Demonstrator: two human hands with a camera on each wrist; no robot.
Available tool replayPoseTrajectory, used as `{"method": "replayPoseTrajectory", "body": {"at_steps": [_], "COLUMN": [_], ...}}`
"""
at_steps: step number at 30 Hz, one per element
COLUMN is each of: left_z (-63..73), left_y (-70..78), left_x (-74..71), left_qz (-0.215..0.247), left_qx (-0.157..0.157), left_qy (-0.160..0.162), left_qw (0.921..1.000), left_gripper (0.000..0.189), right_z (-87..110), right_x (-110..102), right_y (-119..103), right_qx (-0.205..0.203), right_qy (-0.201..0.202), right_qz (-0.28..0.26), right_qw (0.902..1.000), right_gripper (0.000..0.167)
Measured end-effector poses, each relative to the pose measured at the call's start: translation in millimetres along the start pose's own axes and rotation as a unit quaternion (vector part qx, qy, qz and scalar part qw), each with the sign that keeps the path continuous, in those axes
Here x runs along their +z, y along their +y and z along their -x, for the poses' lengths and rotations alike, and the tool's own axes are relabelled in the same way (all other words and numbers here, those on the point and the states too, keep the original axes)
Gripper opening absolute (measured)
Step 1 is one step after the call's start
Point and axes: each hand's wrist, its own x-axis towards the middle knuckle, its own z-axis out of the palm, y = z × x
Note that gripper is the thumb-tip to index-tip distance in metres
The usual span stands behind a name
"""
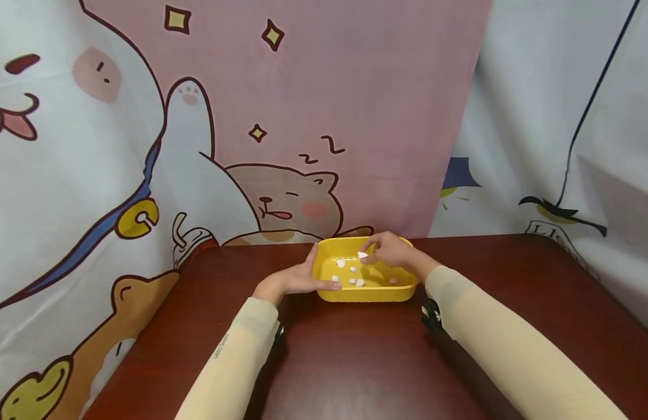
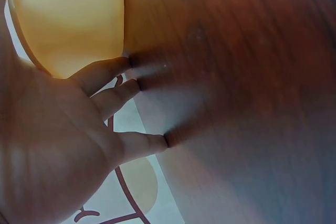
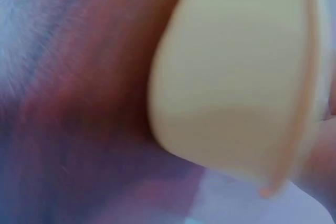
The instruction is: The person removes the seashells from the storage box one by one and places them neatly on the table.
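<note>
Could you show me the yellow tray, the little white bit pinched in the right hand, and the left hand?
Yellow tray [image 1: 373,295]: head view, outside of its near wall.
Pinched white bit [image 1: 362,255]: head view, middle of its visible side.
Left hand [image 1: 301,279]: head view, middle of the hand.

The tray [image 1: 365,295] is plain yellow, the small pieces [image 1: 340,263] white, though the rightmost piece [image 1: 393,281] may be pinkish, the table [image 1: 355,361] dark reddish-brown, the sleeves [image 1: 234,356] pale cream, and the cloth [image 1: 386,87] pink and white with brown-outlined yellow stars [image 1: 273,35] and cartoon animals [image 1: 297,201].
</note>
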Motion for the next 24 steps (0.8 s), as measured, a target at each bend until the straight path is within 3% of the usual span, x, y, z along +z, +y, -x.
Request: {"method": "replayPoseTrajectory", "body": {"at_steps": [9, 14, 24], "left_z": [-3.8, -3.1, -1.4], "left_y": [-0.3, -1.5, -0.2], "left_x": [-5.1, -2.3, -3.1], "left_qz": [0.004, 0.001, 0.001], "left_qx": [0.015, 0.003, 0.000], "left_qy": [0.005, -0.002, 0.004], "left_qw": [0.9999, 1.0000, 1.0000], "left_gripper": [0.135, 0.137, 0.137], "right_z": [19.5, 42.0, 78.6], "right_x": [-16, -4, 28], "right_y": [-32, -39, -42], "right_qx": [-0.047, -0.067, -0.083], "right_qy": [0.021, -0.013, -0.040], "right_qz": [-0.007, -0.004, -0.118], "right_qw": [0.9987, 0.9977, 0.9887], "right_gripper": [0.029, 0.031, 0.025]}}
